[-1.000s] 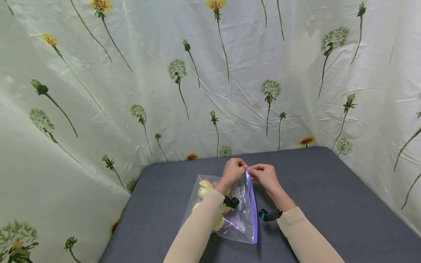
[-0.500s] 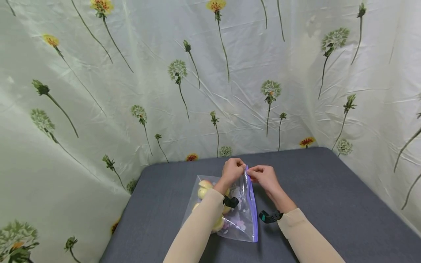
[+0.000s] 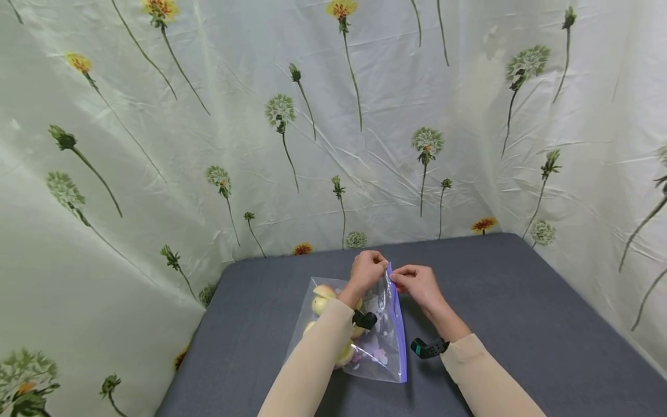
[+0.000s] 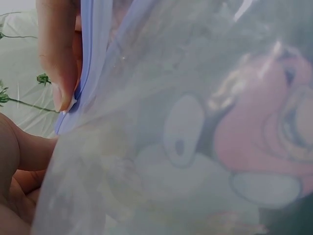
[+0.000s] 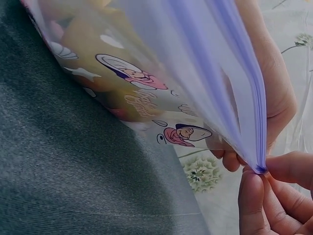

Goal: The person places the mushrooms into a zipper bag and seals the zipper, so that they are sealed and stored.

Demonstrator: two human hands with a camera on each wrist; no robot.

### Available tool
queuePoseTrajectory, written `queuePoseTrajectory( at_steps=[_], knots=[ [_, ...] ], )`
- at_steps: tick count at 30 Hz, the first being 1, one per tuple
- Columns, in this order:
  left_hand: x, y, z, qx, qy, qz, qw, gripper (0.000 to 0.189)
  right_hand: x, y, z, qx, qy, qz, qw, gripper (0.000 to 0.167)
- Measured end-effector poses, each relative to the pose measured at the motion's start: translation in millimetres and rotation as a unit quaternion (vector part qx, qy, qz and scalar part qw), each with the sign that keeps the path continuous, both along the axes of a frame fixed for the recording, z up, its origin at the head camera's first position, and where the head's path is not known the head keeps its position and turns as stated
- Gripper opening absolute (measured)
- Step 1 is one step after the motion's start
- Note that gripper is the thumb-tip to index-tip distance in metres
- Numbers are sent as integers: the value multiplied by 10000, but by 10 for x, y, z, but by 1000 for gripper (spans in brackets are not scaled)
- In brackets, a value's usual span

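A clear zip bag [image 3: 383, 362] lies on the table, printed with pink and white cartoon figures. Its purple zip strip [image 3: 400, 336] runs along the right edge. Inside are several yellow-red pieces of fruit [image 3: 324, 298] resembling apples, partly hidden by the left forearm. My left hand [image 3: 367, 271] pinches the far corner of the bag at the strip's end. Just beside it, my right hand [image 3: 419, 284] pinches the strip between thumb and fingers. In the right wrist view, the two purple strips [image 5: 254, 83] stand apart higher up and meet at the fingertips.
The dark grey table [image 3: 500, 301] reaches back to a pale curtain [image 3: 385, 174] printed with dandelions, which also hangs at both sides. A black band [image 3: 428, 347] sits on the right wrist, another black band [image 3: 367, 320] on the left.
My right hand has slid slightly along the strip towards me, leaving a small gap to the left fingertips. The left hand keeps its place at the corner.
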State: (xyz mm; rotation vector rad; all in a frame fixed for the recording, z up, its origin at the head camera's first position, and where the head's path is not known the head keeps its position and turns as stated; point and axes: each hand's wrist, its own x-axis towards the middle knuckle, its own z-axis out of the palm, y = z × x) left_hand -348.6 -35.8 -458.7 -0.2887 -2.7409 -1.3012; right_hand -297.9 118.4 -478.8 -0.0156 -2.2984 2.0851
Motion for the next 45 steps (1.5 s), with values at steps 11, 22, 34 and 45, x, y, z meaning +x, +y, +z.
queuePoseTrajectory(
  at_steps=[11,22,34,45],
  knots=[
    [-7,-1,-3,46,-118,24,9999,17,77,4,-8,-8,13,104,9999,16],
    [-17,-23,-55,142,68,83,9998,17,95,-17,-75,13,47,62,10000,19],
    [-5,-74,-43,538,-352,-338,9974,20,93,-53,-65,543,23,68,9985,21],
    [2,-90,-28,656,-436,-622,9949,26,74,-87,-72,679,16,29,9977,21]
  ],
)
